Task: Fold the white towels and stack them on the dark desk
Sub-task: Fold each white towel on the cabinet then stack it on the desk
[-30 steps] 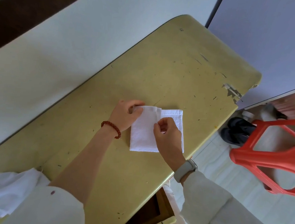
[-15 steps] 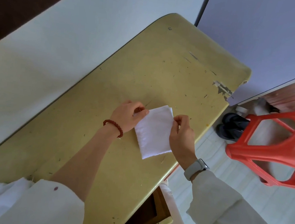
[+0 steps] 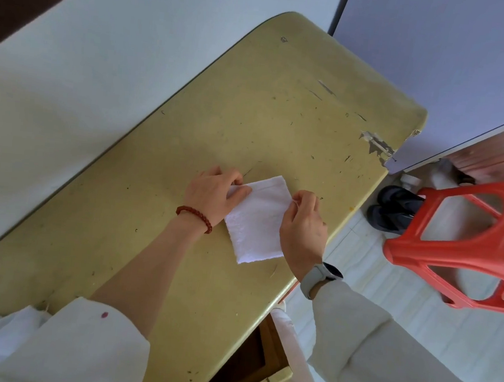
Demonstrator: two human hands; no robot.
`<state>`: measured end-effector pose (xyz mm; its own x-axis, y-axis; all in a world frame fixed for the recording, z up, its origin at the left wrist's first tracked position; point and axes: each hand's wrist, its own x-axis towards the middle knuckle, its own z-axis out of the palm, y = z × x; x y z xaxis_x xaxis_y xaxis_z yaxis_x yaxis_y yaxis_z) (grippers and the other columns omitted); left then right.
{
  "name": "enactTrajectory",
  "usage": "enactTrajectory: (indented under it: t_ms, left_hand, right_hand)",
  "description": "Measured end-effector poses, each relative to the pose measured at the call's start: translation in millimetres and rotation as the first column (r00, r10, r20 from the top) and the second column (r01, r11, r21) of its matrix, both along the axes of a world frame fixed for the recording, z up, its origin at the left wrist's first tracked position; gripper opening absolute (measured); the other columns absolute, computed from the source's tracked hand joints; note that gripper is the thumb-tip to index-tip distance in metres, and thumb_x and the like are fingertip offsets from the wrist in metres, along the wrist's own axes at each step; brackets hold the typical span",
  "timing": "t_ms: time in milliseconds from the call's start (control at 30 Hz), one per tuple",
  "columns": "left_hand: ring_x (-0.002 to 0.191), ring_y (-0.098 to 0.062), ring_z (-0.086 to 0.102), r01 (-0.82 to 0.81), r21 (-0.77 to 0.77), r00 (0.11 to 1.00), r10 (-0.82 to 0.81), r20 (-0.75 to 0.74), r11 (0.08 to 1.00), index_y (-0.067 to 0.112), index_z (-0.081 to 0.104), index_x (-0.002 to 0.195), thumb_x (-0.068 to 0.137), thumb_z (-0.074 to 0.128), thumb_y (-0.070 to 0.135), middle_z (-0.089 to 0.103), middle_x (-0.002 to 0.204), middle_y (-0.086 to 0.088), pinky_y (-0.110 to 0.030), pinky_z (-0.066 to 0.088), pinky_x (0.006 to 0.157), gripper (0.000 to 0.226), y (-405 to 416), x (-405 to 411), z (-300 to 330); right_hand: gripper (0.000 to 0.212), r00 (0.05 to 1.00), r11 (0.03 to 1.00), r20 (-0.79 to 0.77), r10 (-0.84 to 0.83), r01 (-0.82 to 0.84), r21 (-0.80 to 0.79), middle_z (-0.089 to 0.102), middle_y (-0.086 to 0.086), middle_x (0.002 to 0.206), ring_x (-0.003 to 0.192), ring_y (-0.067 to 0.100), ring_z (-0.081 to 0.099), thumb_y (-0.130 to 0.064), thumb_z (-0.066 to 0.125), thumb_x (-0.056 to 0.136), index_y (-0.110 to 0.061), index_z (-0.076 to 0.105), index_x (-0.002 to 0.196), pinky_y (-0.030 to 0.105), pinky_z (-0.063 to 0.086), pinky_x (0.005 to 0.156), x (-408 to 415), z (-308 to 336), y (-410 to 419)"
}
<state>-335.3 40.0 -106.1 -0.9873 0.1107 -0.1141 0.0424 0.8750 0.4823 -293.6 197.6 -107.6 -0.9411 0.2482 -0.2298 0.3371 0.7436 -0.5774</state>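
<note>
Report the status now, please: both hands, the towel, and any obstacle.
Left hand pinches towel's left corner; right hand pinches its right edge. White towel folded small, flat on yellow table. Nothing in the way.

Small white towel (image 3: 257, 220) folded into a compact rectangle, lying flat and skewed on the worn yellow-green tabletop (image 3: 220, 121), centre of the frame near the tabletop's right edge, terry texture visible, its two upper corners pinched
</note>
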Motion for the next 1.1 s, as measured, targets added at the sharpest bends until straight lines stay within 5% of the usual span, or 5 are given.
enactTrajectory:
  t_ms: [400, 700, 900, 1000, 1100]
  left_hand:
    - [0.086, -0.022, 0.053, -0.084, -0.117, 0.945, 0.042, -0.323, 0.99, 0.016, 0.054, 0.108, 0.083, 0.04, 0.021, 0.063, 0.099, -0.004, -0.033, 0.042, 0.077, 0.029, 8, 35, -15]
    - [0.134, -0.024, 0.035, 0.033, -0.298, 0.998, -0.048, -0.04, 0.954, 0.003, 0.037, 0.136, 0.088, 0.032, 0.037, 0.04, 0.143, -0.011, -0.055, 0.027, 0.104, 0.06, 28, 75, -31]
    - [0.138, -0.023, 0.023, 0.1, -0.319, 0.995, -0.101, 0.015, 0.943, 0.005, 0.024, 0.141, 0.086, 0.029, 0.052, 0.031, 0.148, -0.012, -0.059, 0.02, 0.106, 0.073, 21, 76, -36]
    - [0.137, -0.025, 0.028, 0.122, -0.341, 0.992, -0.128, 0.005, 0.932, 0.005, 0.025, 0.14, 0.084, 0.029, 0.055, 0.032, 0.148, -0.013, -0.061, 0.024, 0.106, 0.075, 18, 76, -36]
    - [0.137, -0.024, 0.024, 0.125, -0.344, 0.99, -0.138, -0.014, 0.931, 0.004, 0.025, 0.14, 0.084, 0.029, 0.056, 0.031, 0.148, -0.014, -0.062, 0.02, 0.105, 0.076, 17, 76, -37]
  right_hand:
    - [0.016, 0.993, 0.992, -0.088, 0.083, -0.074, 0.097, 0.053, 0.009, 0.108, 0.069, 0.032, 0.056, -0.01, 0.045, 0.09, -0.003, 0.057, 0.099, 0.028, 0.033, 0.057, 8, 2, -1]
    - [0.019, 0.948, 0.949, -0.271, 0.169, -0.082, 0.305, 0.062, 0.005, 0.083, 0.07, 0.027, 0.058, -0.016, 0.048, 0.077, -0.009, 0.063, 0.069, 0.03, 0.042, 0.057, 14, -8, 13]
    - [0.038, 0.761, 0.809, -0.335, 0.555, -0.402, 0.429, 0.06, 0.015, 0.122, 0.119, 0.032, 0.051, -0.008, 0.037, 0.078, -0.005, 0.063, 0.105, 0.049, 0.027, 0.105, 3, -14, 3]
    - [0.048, 0.739, 0.648, -0.087, 0.668, -0.52, 0.556, 0.051, 0.012, 0.135, 0.127, 0.027, 0.046, -0.016, 0.032, 0.084, -0.005, 0.054, 0.125, 0.052, 0.034, 0.105, -5, -24, 1]
    - [0.049, 0.757, 0.623, 0.012, 0.653, -0.546, 0.56, 0.043, 0.01, 0.142, 0.133, 0.023, 0.038, -0.024, 0.021, 0.095, -0.008, 0.044, 0.134, 0.051, 0.028, 0.108, -1, -31, 7]
